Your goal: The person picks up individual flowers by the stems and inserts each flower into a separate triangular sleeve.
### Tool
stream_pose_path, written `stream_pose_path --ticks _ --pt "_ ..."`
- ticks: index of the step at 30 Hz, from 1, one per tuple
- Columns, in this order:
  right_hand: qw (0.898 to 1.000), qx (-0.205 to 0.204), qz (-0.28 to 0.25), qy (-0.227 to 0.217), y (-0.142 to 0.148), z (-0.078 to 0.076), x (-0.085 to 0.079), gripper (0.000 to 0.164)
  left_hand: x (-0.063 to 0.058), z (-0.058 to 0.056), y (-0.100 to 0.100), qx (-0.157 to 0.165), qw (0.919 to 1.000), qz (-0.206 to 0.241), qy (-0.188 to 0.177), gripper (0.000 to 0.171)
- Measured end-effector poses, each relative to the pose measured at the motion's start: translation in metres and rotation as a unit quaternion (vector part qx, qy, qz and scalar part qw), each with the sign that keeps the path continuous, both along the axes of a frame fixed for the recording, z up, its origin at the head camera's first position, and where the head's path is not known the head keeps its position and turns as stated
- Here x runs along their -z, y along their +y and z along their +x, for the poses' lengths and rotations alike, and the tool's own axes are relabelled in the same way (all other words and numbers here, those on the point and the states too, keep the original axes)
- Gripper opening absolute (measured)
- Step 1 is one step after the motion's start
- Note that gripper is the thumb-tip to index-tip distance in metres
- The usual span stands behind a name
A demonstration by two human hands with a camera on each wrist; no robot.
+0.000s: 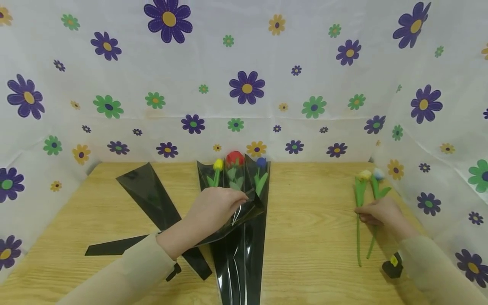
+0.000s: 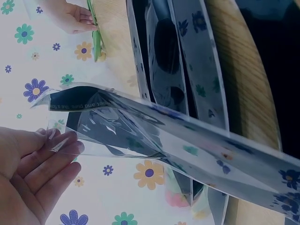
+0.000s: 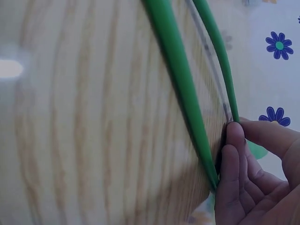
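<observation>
Black and clear film makes up the loose sleeve (image 1: pixel 248 211) in your left hand (image 1: pixel 217 207), and its mouth is the place to judge from. Seen from above, that sleeve runs aslant: wide mouth toward 2 to 3 o'clock, narrow tail toward 8 to 9. It crosses over three filled sleeves (image 1: pixel 251 250) standing lengthwise, 12 to 6, with a yellow bud (image 1: pixel 218 165), a red flower (image 1: pixel 234 160) and a blue bud (image 1: pixel 261 162) at their 12 o'clock ends.

Your yellow flower (image 1: pixel 360 195) lies well apart from that mouth, at its 3 o'clock, near the right side of the table (image 1: pixel 312 237). Its long axis also runs 12 to 6, bloom away from you, stem end toward you, so flower and sleeve look set clearly at an angle to each other. Your right hand (image 1: pixel 381 214) is the nearer one: its thumb and fingertip pinch the green stem narrowly, below the leaves. A white-and-blue flower (image 1: pixel 376 190) sits just to the 3 o'clock side, its stem passing behind that hand; you cannot tell whether the fingers touch it.

Your left hand pinches the film's edge at the mouth, between thumb and fingers, and the mouth gapes a little.
</observation>
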State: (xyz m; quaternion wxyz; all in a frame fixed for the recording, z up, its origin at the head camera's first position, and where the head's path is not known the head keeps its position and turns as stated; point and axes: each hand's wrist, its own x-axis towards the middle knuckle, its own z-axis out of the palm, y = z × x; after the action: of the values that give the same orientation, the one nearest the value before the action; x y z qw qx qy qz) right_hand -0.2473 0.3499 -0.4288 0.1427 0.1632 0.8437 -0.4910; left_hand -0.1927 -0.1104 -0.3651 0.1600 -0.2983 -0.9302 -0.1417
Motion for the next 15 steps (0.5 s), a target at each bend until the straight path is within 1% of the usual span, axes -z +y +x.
stream_pose_path --ticks 3,9,11,15 --pt "1.0 0.005 -0.019 -0.003 0.0042 -0.0006 0.0006 0.015 -0.0012 -0.0017 0.0016 0.003 1.0 0.0 0.002 0.012" --pt "0.999 0.004 -0.048 -0.002 0.0064 -0.0005 0.0016 0.015 -0.0042 -0.0029 0.0059 0.0 0.9999 -0.002 -0.012 0.013" --pt "0.999 0.003 -0.047 0.001 0.0049 -0.0005 0.0006 0.016 -0.0036 -0.004 0.0071 -0.001 0.9999 -0.004 -0.014 0.013" --pt "0.999 -0.011 -0.034 0.017 -0.0008 -0.0028 -0.0051 0.026 -0.0025 -0.0069 0.0082 -0.001 0.9998 -0.008 -0.016 0.013"
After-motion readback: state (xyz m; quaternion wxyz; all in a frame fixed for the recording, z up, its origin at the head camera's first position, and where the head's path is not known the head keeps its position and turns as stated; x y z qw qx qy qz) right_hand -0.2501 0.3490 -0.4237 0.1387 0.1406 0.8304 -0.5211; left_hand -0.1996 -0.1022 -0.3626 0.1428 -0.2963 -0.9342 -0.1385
